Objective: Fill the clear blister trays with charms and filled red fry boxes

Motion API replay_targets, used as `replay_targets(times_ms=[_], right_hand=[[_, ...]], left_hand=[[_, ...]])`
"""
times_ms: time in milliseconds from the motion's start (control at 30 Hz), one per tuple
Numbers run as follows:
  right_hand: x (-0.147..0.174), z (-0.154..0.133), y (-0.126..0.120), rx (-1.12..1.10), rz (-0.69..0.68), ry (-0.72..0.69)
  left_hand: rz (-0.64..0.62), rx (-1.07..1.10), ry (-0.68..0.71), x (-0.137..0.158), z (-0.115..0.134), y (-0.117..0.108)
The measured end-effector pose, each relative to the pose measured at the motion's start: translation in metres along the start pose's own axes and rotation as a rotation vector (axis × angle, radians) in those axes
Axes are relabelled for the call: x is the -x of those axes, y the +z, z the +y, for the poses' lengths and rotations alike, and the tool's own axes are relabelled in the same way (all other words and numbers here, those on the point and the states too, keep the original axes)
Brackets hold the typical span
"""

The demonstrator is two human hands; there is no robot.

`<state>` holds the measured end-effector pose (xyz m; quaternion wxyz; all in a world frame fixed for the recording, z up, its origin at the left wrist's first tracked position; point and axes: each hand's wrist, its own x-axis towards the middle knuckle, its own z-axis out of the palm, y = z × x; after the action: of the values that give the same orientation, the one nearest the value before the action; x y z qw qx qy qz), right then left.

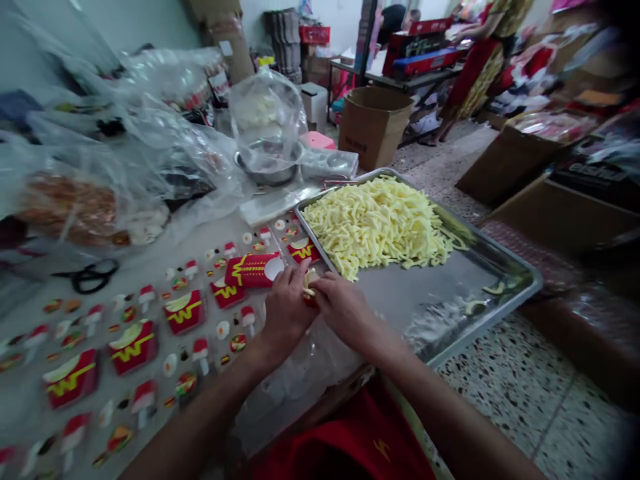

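Observation:
My left hand [289,308] is closed around a small red fries box, mostly hidden by my fingers. My right hand [345,308] meets it from the other side, its fingers pinching pale yellow fry-shaped strips [311,283] at the box's top. Just right of my hands, a heap of similar strips [380,223] lies on a metal tray [390,300]. Left of my hands is a stack of flat red cartons [254,269] with a yellow zigzag. Filled red fries boxes [185,311] stand in rows on the table, among tiny toy food pieces [200,353].
Black scissors [90,276] lie at the left. Clear plastic bags [75,200] crowd the table's back left, beside a metal bowl [270,170] with a bag in it. Cardboard boxes [375,127] stand on the floor behind and to the right. A person [480,67] stands at a far bench.

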<state>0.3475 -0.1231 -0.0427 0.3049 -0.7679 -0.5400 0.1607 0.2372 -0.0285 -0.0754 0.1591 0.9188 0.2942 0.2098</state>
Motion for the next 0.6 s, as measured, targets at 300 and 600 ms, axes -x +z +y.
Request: replay_targets(times_ms=[300, 600], right_hand=[[-0.017, -0.055, 0.028, -0.255, -0.158, -0.077], [-0.029, -0.115, 0.085, -0.055, 0.012, -0.149]], left_hand=[[0.144, 0.034, -0.104, 0.044, -0.045, -0.044], [0.422, 0.154, -0.202, 0.089, -0.090, -0.071]])
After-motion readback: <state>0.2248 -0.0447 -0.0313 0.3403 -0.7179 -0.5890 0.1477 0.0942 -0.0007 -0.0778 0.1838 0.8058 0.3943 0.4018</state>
